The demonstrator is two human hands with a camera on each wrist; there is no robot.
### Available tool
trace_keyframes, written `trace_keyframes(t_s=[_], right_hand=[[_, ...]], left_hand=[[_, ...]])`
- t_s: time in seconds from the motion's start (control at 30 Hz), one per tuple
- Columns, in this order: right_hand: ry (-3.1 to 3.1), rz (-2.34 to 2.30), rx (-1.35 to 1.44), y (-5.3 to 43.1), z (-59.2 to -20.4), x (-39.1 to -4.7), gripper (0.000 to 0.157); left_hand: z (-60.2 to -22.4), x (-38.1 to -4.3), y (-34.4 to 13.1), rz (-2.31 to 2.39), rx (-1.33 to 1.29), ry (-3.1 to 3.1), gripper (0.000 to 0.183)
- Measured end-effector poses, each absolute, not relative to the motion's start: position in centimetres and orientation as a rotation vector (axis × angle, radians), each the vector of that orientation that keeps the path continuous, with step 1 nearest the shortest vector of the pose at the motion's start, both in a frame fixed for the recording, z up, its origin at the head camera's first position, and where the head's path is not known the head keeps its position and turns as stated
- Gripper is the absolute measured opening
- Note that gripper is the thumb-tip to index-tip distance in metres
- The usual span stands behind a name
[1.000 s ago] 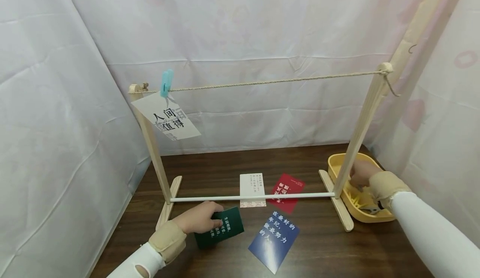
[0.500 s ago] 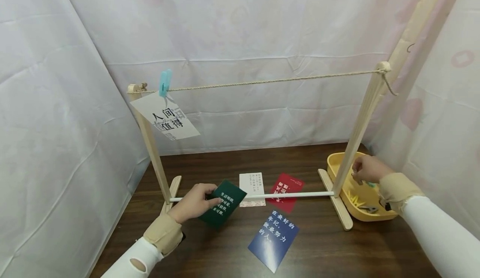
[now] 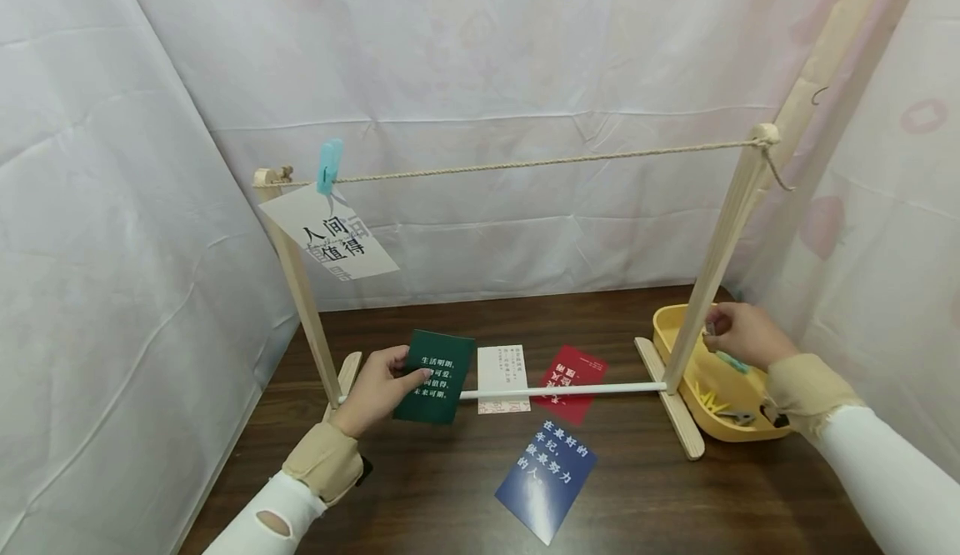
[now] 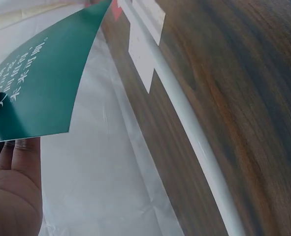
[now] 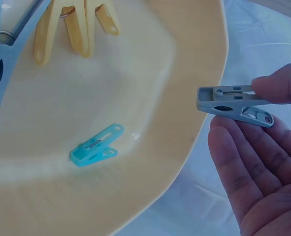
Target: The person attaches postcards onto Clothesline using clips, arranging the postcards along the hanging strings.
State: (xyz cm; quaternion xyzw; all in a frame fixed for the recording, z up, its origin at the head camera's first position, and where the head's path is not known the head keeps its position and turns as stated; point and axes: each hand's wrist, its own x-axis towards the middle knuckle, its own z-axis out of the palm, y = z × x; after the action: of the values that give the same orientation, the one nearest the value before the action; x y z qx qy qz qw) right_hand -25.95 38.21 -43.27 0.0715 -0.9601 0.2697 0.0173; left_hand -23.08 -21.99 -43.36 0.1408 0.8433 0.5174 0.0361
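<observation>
My left hand (image 3: 381, 390) holds a dark green card (image 3: 444, 350) with white writing, raised upright near the stand's left post, thumb on its front and fingers behind. Over the yellow basin (image 3: 663, 322), my right hand (image 3: 750, 337) pinches a grey clothespin (image 5: 208, 101) between thumb and fingers; its jaw end points away from the hand. Inside the basin lie a teal clothespin (image 5: 93, 147), several yellow clothespins (image 5: 46, 37) and a larger grey-blue clothespin (image 5: 2, 61). On the rope (image 3: 540, 162), another teal clothespin (image 3: 328, 165) holds a white card (image 3: 315, 213) that hangs tilted.
A wooden stand with a right post (image 3: 708, 288) and left post (image 3: 300, 305) carries the rope. Its white crossbar (image 3: 600, 389) runs low across a white card (image 3: 504, 363) and a red card (image 3: 573, 367). A blue card (image 3: 551, 488) lies nearer on the dark table (image 3: 420, 497).
My left hand has lifted the green card from the table and turned it upright. My right hand has risen out of the basin with the grey clothespin.
</observation>
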Motion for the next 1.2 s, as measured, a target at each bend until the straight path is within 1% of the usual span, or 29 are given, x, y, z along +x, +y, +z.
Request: trace_keyframes(t_s=[0.1,0.2,0.47,0.93,1.2], right_hand=[[-2.953,0.857,0.199,38.2,-43.1,-25.5,0.034],[-2.914,0.899,0.176,38.2,-42.8,-24.8,0.034],[-2.826,0.911,0.144,38.0,-41.9,-23.1,0.034],[-2.678,0.974,0.191,37.0,-40.9,-21.1,0.026],[-2.57,0.982,0.201,36.5,-39.7,-20.0,0.023]], left_hand=[[-43.3,-23.1,-22.1,1.639,0.43,2.563,0.028],[-43.3,-23.0,-22.2,1.676,0.44,2.537,0.031],[-43.5,-23.1,-22.3,1.759,0.407,2.549,0.026],[-42.9,-23.5,-21.6,1.903,0.368,2.492,0.029],[-42.5,-23.5,-21.2,1.952,0.406,2.516,0.029]])
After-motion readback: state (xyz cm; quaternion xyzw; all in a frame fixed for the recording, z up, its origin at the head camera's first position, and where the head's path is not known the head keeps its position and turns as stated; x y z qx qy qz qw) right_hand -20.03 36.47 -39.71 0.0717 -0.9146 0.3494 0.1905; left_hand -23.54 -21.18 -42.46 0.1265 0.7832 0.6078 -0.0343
